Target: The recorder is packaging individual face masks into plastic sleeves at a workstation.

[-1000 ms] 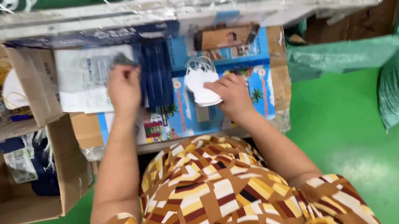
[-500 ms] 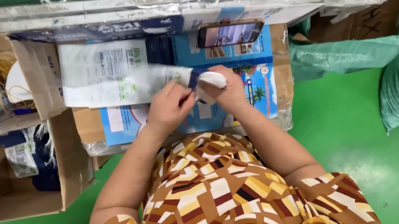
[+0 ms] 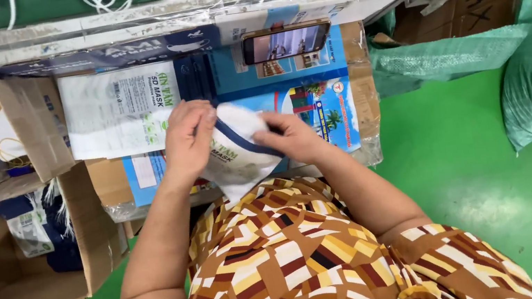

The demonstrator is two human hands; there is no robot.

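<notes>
Left hand (image 3: 189,140) is clamped over the top edge of a white plastic pouch (image 3: 238,153) with a dark blue strip, and from my remote seat I see my right hand (image 3: 292,137) gripping the same pouch from the other side, fingers curled round it. Pouch sits between both hands, just above the lap, at the near edge of the cardboard worktop (image 3: 363,96). Something white fills it, probably a mask, though I can't tell for sure. I judge the filling is about done and the mouth not yet closed, so sealing and setting aside are left. Flat pouches (image 3: 120,111) lie on the worktop just beyond my left hand, a phone (image 3: 286,42) rests further back, an open cardboard box (image 3: 25,277) stands to my left
</notes>
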